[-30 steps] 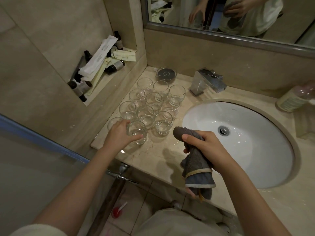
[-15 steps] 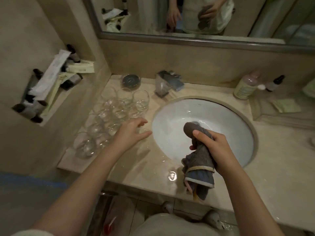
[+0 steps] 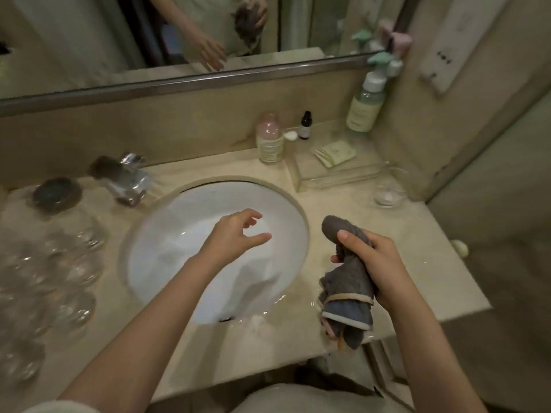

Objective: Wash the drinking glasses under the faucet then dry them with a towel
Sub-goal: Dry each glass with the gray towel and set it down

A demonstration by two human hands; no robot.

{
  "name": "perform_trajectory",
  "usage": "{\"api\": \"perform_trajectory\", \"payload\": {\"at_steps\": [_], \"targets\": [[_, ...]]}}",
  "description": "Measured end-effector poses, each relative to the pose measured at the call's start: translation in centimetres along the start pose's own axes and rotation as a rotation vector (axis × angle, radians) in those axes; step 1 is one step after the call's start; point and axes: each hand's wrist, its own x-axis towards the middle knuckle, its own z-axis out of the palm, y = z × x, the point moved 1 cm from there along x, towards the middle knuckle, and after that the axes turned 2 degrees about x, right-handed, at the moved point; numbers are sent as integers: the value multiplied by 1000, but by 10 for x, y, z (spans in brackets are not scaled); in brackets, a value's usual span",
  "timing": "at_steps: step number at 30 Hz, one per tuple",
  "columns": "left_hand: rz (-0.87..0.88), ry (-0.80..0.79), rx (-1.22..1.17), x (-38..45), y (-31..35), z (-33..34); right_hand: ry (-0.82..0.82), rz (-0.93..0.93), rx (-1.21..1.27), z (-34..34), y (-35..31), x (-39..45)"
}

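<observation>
Gripping a bunched grey towel (image 3: 348,281) in my right hand (image 3: 378,263), I hold it above the beige stone counter (image 3: 417,251) just right of the sink (image 3: 167,234), fingers curled tight round its middle, thumb pressed near its rolled top, its banded hem hanging below my fist. My left hand (image 3: 232,236) hovers over the white basin, holding nothing, fingers loosely bent and thumb extended toward the right. The drinking glasses (image 3: 53,263) stand clustered on the counter at far left, well apart from both hands, blurred so that I cannot count them. One more small clear glass (image 3: 387,193) sits alone near the counter's right back corner. The chrome faucet (image 3: 125,180) stands behind the basin's left rim, with a dark round dish (image 3: 55,193) just beside it. Along the back wall stand a pink-capped bottle (image 3: 269,138), a small dark dropper bottle (image 3: 305,125) and a taller pale green bottle (image 3: 365,105); folded packets (image 3: 334,152) lie in a clear tray (image 3: 337,177) between them. The mirror (image 3: 89,40) above reflects my hands and the towel.
</observation>
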Motion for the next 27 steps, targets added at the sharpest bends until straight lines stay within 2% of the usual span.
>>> {"api": "perform_trajectory", "payload": {"at_steps": [12,22,27], "targets": [[148,-180,-32,94,124,113,219,7,-22,-139,2,19],[264,-103,25,139,170,160,310,57,12,-184,7,21],[248,-106,13,158,178,173,317,20,-11,-195,9,21]]}}
